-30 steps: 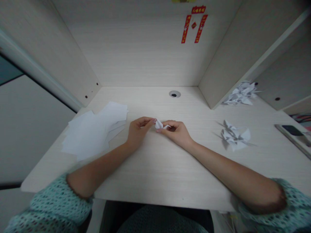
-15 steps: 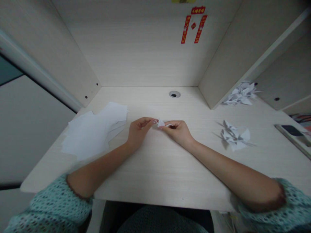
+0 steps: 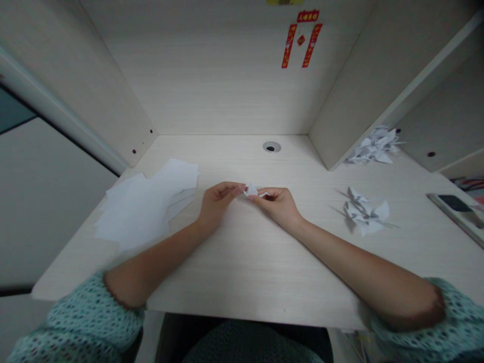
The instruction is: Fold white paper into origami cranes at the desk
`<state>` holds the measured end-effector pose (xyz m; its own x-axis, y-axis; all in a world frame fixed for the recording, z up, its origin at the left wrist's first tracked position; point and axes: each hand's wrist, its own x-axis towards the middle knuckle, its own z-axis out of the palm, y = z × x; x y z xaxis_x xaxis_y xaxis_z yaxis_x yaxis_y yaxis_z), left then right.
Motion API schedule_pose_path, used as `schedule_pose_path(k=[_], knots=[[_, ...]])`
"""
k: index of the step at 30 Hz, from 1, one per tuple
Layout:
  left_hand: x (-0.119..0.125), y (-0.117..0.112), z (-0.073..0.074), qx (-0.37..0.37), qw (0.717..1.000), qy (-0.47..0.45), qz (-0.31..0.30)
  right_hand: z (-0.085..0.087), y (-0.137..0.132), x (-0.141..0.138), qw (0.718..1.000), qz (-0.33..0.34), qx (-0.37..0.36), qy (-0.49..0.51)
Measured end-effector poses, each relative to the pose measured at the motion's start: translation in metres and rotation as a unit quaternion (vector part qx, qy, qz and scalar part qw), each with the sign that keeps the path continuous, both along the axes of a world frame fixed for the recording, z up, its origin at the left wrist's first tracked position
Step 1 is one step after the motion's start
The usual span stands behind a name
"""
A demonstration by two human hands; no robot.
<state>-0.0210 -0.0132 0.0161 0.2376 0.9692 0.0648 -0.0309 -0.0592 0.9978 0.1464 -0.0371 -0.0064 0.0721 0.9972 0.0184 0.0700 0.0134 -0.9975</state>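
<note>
Head view. The folded piece [image 3: 252,189] is held between both hands, near the middle of the desk [image 3: 227,272]; whether the surface is touched by it cannot be told. Its left end is pinched between the thumb and fingertips of the left hand [image 3: 216,204]. Its right side is grasped between the thumb and forefinger of the right hand [image 3: 280,204], by which part of the paper is hidden.

Progress (judged): most folds seem to have been made in the piece, given its small, pointed form; it is not yet set down, so its shaping is taken as unfinished. Done: a small group [image 3: 365,212] of pointed folded papers is laid at the right, and a larger heap [image 3: 378,145] is placed farther back, just beside the partition [image 3: 348,111]. No count is obtained, owing to overlap. Left: flat sheets [image 3: 143,209] are spread, overlapping, at the left; these appear unfolded, so much folding is judged outstanding.
</note>
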Motion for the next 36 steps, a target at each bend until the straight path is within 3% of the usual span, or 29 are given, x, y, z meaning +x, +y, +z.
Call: schedule_pose_path(k=[7,26,36], knots=[[0.0009,0.0022,-0.0078,0.001,1.000,0.023,-0.003,0.0002,-0.0014,-0.0010,1.000,-0.007,0.012,-0.012],[0.0016,0.0019,-0.0080,0.008,0.998,0.015,0.057,0.0051,-0.0025,-0.0034,1.000,-0.009,0.011,0.014],[0.0013,0.0036,-0.0095,-0.010,0.999,-0.003,0.053,0.0054,-0.0012,-0.0041,1.000,-0.020,0.017,0.017]])
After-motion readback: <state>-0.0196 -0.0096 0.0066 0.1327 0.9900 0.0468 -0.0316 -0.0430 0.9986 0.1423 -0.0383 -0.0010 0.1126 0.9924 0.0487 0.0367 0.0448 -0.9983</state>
